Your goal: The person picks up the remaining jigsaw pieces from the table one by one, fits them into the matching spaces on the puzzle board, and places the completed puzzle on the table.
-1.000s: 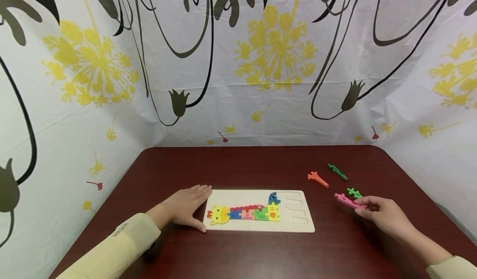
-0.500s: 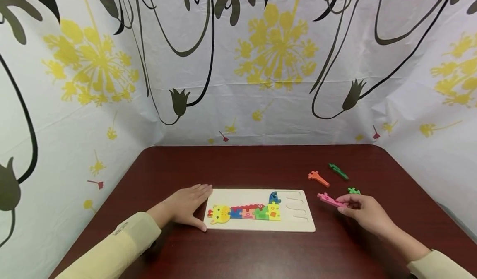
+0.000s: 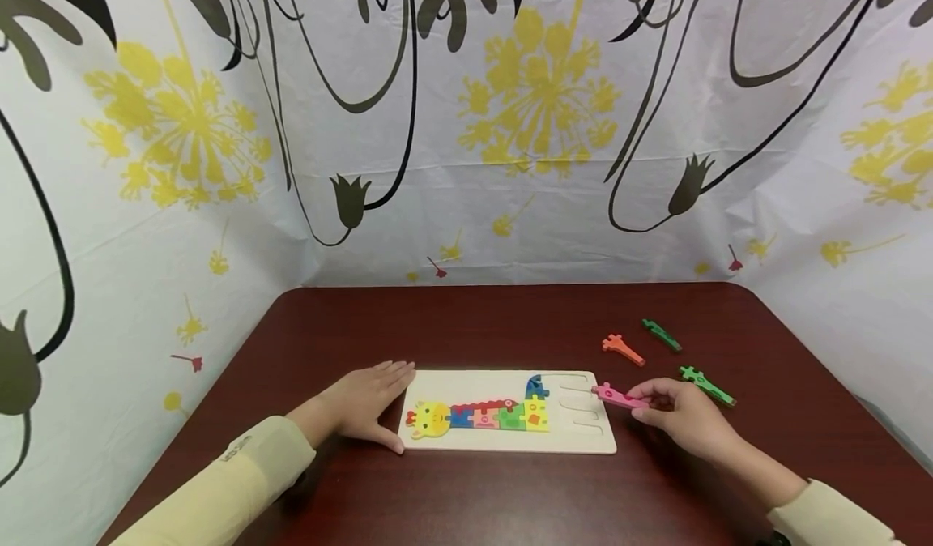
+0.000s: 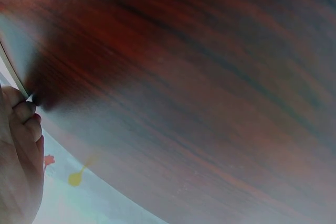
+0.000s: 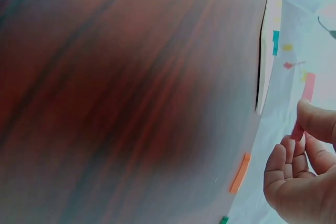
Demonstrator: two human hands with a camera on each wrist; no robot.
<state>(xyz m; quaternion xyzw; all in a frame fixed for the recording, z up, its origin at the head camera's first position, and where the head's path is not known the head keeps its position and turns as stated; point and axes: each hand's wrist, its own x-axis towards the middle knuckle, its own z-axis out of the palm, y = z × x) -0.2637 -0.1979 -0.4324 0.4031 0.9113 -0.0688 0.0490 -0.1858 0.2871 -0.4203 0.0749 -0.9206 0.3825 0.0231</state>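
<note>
A pale puzzle board (image 3: 466, 384) lies on the table, with a giraffe puzzle (image 3: 484, 419) of yellow, blue, pink, green and red pieces set in it. Outlined slots show at the board's right side. My left hand (image 3: 368, 407) rests at the board's left edge, fingers straight and thumb spread. My right hand (image 3: 685, 416) pinches a pink puzzle piece (image 3: 615, 396) between thumb and fingers, its knobbed end over the board's right edge. In the right wrist view the pink piece (image 5: 310, 88) stands up from the thumb and fingers.
Beyond the right hand lie an orange puzzle piece (image 3: 623, 350), a dark green piece (image 3: 661, 334) and a lighter green piece (image 3: 707, 386). The dark red-brown table (image 3: 466, 497) is bounded by a patterned cloth (image 3: 466, 246) behind and at the sides.
My right hand has carried the pink piece leftward from beside the lighter green piece to the board's right edge, uncovering that green piece. The left hand stays in place.
</note>
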